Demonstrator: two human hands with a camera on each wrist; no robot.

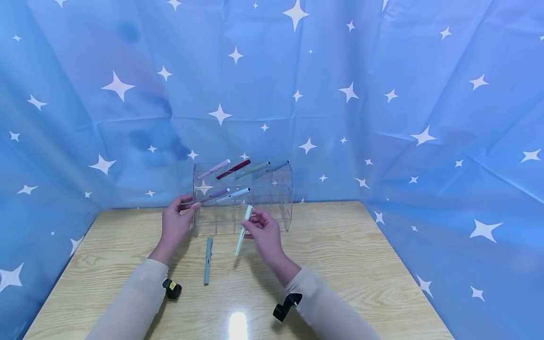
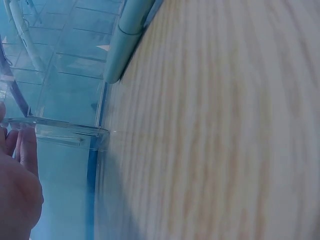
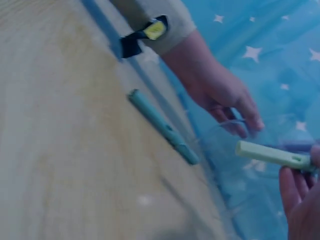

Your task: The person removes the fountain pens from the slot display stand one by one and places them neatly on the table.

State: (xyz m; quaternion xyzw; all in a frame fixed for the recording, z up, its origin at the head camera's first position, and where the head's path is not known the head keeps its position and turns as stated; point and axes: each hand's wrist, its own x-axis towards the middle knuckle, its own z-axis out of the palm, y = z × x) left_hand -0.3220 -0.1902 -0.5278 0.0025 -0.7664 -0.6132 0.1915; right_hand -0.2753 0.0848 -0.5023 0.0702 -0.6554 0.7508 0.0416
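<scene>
A clear acrylic pen rack (image 1: 272,215) stands at the back of the table. My left hand (image 1: 176,222) grips its left side wall, thumb in front and fingers behind. In the left wrist view, fingertips (image 2: 29,150) meet the clear wall. My right hand (image 1: 264,231) pinches a pale mint pen (image 1: 243,231) before the rack's front, its lower end slanting toward the table. A teal pen (image 1: 208,262) lies on the table between the two forearms. In the rack's middle row rest a purple pen (image 1: 218,193) and a light blue pen (image 1: 239,192).
Along the rack's top row lean a lilac pen (image 1: 216,167), a dark red pen (image 1: 233,169), a grey-green pen (image 1: 254,169) and a blue pen (image 1: 278,166). A blue star-patterned curtain (image 1: 263,85) hangs behind the wooden table (image 1: 340,264).
</scene>
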